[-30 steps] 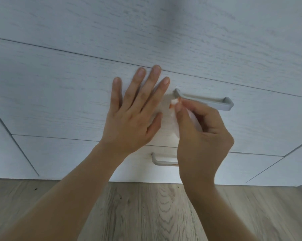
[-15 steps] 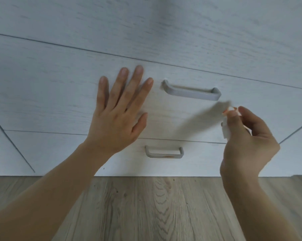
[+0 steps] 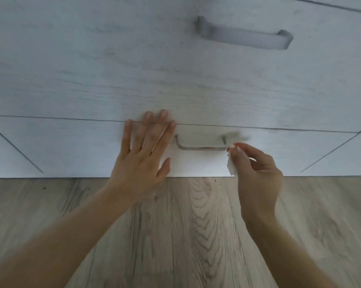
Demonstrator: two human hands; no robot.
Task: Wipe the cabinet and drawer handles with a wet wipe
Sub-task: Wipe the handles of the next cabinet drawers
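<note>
My left hand [image 3: 144, 154] lies flat, fingers straight, on the bottom drawer front [image 3: 71, 146], just left of the lower handle [image 3: 196, 148]. My right hand [image 3: 258, 171] pinches the wet wipe [image 3: 231, 169] at that handle's right end. It may be touching, but blur hides it. The upper handle [image 3: 244, 37] sits well above.

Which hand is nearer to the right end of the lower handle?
Right. The right hand, pinching the wet wipe, is just beside that end of the lower handle; the left hand rests flat on the cabinet front past its left end.
</note>
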